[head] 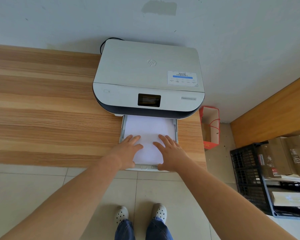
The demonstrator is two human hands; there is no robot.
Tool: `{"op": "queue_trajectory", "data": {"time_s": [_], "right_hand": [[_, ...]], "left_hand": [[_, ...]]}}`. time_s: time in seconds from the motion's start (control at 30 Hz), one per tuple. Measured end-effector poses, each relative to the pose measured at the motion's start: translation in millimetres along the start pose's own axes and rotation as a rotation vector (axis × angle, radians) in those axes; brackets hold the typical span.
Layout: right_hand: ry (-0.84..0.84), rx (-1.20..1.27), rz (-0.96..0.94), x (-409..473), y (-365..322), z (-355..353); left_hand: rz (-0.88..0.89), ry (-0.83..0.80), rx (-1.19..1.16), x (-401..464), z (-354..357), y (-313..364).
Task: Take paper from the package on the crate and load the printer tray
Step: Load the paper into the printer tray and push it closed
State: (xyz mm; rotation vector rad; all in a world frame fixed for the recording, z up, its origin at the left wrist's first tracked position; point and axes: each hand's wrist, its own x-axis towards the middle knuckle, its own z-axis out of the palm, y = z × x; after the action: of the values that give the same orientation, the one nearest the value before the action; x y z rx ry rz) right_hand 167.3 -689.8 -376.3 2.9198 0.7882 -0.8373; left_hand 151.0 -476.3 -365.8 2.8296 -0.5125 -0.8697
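Both hands, left hand (128,149) and right hand (170,153), lay flat, gripping nothing, on the white paper stack (145,129) in the pulled-out grey printer tray (122,129), at six o'clock from the white printer (148,75). Uneven pressing could skew sheets and jam them.

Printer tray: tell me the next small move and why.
Probably push the tray in toward the printer. The paper already lies flat inside it, the tray is pulled out over the desk edge, and the left hand and right hand rest flat on the stack, thumbs near the tray's front lip.
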Motion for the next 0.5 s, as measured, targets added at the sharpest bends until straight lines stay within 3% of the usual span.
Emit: {"op": "queue_trajectory", "data": {"time_s": [0.5], "right_hand": [[0.024,-0.044,-0.001,0.1,-1.2,-4.2]], "left_hand": [[0.028,0.055,0.057,1.1,-1.0,0.9]]}}
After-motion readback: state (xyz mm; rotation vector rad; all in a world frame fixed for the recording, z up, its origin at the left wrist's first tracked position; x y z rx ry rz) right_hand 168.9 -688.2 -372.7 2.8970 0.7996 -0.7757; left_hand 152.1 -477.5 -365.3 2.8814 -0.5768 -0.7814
